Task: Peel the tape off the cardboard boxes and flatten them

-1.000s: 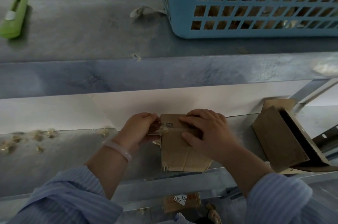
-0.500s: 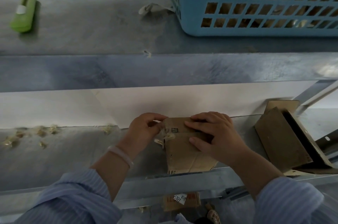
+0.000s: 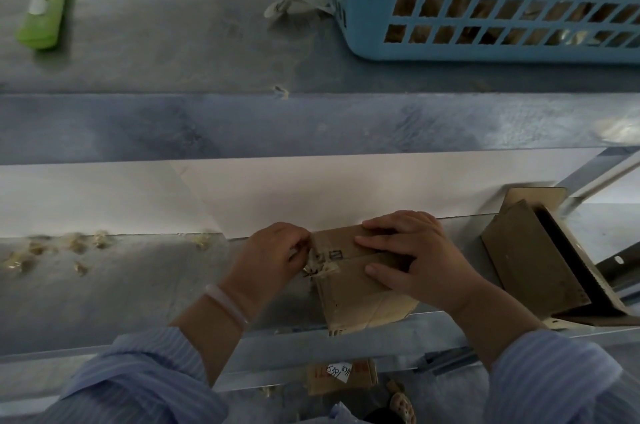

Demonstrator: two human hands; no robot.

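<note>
Below the blue basket (image 3: 485, 1), the right hand (image 3: 415, 264) presses flat on the cardboard box (image 3: 349, 299) while the left hand (image 3: 270, 254) pinches its tape (image 3: 320, 267), which may tear if jerked.

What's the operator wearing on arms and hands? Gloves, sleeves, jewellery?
No gloves: left hand and right hand are bare. The left sleeve and right sleeve are light blue with fine pale stripes and end short of the wrists. A pale, translucent bangle sits on the left wrist. No rings show.
</note>
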